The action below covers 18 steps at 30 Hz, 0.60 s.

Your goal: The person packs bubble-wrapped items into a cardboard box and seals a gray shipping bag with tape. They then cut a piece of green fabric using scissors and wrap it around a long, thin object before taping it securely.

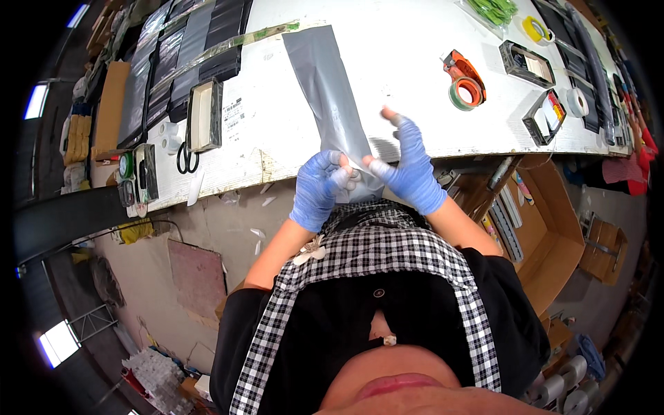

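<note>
A long grey plastic mailing bag lies on the white table, its near end hanging over the front edge toward my apron. My left hand, in a blue glove with bare fingertips, is closed with its fingers pinching the bag's near end. Just right of the bag, my right hand wears a similar blue glove. Its fingers are stretched out and its thumb is spread, the thumb tip against or very close to the bag's near edge. Whatever lies inside the bag is hidden.
On the white table, an orange tape dispenser stands to the right, near small open boxes. Stacked dark bags fill the left, beside black scissors. An open cardboard box sits below the table's right part.
</note>
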Tool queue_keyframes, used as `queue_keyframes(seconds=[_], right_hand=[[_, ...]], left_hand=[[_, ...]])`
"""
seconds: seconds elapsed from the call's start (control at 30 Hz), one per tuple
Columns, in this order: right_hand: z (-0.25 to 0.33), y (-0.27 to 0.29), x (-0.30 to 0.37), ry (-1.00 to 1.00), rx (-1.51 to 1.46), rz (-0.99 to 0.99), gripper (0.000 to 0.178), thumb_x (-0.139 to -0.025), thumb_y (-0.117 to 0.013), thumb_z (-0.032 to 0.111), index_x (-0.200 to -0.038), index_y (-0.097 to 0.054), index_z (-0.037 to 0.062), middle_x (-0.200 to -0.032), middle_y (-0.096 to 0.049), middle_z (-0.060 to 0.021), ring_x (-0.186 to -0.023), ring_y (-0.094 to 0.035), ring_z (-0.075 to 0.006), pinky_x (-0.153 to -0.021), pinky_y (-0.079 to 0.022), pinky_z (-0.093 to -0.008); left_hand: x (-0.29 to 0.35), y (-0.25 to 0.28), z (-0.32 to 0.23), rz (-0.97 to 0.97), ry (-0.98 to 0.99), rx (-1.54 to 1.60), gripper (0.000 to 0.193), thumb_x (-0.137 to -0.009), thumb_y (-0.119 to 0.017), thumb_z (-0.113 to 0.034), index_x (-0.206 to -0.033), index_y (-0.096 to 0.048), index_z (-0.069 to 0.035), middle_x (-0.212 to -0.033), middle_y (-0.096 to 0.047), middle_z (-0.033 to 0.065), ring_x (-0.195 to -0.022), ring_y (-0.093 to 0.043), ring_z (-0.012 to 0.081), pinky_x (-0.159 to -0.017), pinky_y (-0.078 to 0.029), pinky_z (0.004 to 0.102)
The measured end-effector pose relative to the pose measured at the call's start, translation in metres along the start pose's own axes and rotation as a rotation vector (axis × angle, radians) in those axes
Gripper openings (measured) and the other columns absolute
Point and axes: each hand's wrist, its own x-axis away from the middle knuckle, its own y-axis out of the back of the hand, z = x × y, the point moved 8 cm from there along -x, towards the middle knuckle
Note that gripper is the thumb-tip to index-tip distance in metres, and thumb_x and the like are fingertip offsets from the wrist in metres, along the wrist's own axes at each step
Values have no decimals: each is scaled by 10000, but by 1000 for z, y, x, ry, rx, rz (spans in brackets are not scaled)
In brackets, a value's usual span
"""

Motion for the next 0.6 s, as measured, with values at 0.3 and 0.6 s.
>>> queue_keyframes(seconds=[0.3, 0.6], right_hand=[[9, -20, 9, -7, -74, 206, 121, -812, -692, 160, -907, -724, 93, -776, -674, -119, -699, -659, -277, -651, -540, -338], [-106, -3, 12, -816, -543, 217, 216, -930, -589, 210, -1025, -638, 22, -783, -617, -10, -686, -540, -77, -650, -452, -196]], left_hand=[[2, -5, -24, -95, -416, -568, 35, -849, -617, -79, -875, -604, -60, -726, -657, 22, -646, -617, 67, -598, -527, 217], [-8, 51, -20, -276, -516, -999, 62, -776, -644, -77, -805, -593, -97, -655, -553, 46, -577, -515, 107, -551, -449, 271]])
